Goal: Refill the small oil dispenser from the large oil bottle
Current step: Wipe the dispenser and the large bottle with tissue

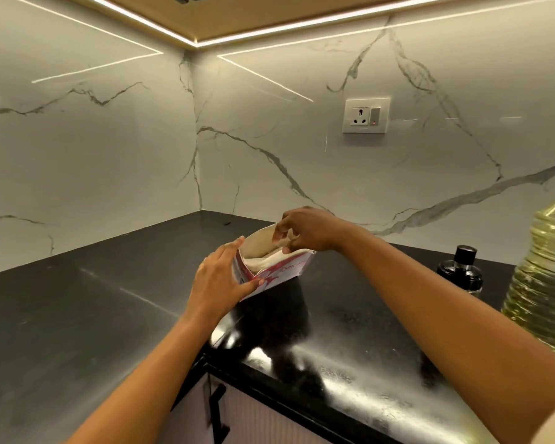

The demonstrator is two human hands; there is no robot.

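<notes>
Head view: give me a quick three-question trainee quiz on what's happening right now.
1. True or false: the right hand reaches into the open packet.
2. Which stands nearer the right edge: A) small oil dispenser B) large oil bottle?
3. What does the left hand touch?

Key: 1 true; 2 B; 3 the packet's side, steadying it on the black counter.

Your left side of the black counter [77,309] lies bare; the open box [269,267] stands mid-counter, while the dispenser [460,270] and big oil bottle [545,283] crowd the right edge
</notes>
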